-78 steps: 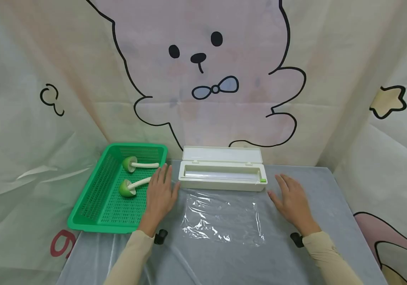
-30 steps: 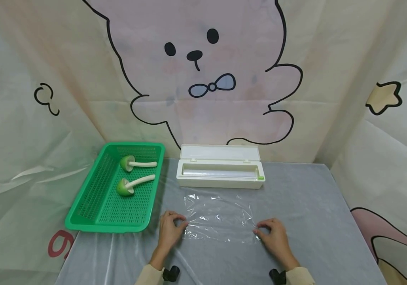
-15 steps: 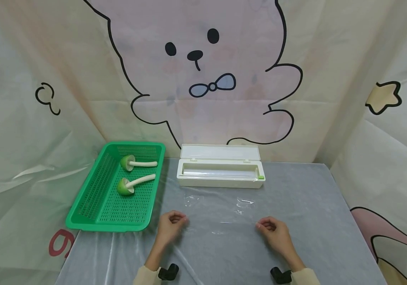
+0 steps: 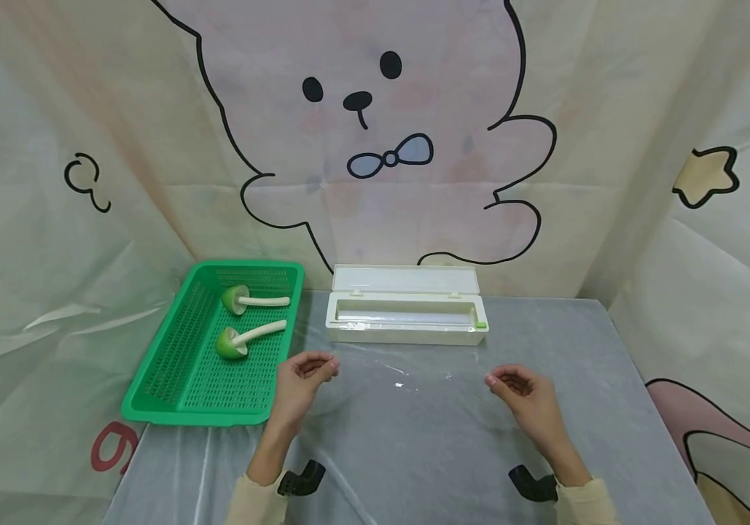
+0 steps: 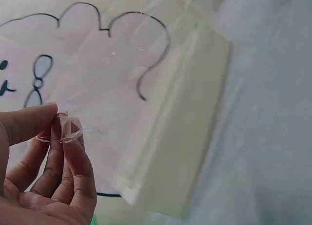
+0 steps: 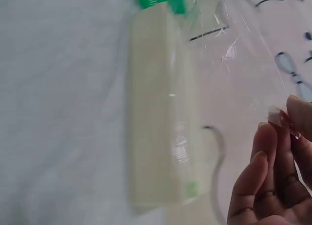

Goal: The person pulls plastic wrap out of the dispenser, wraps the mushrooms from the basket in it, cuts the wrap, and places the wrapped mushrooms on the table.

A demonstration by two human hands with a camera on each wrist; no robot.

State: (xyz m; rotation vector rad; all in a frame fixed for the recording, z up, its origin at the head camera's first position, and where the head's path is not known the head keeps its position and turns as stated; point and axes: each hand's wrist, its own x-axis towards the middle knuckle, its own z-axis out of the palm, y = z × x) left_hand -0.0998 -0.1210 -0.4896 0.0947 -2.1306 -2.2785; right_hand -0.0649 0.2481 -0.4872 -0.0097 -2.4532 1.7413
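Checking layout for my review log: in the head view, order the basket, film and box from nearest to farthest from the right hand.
1. Film: pinched in the right hand, extending to its left.
2. Box: ahead of the hand, to its left.
3. Basket: much farther left.

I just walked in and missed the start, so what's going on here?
A person is holding up a sheet of clear film between both hands: the left hand pinches one side and the right hand pinches the other. Beyond it on the table sits a long white box with its lid open. To the box's left, a green basket holds two green-capped mushroom shapes, neither of them in hand.
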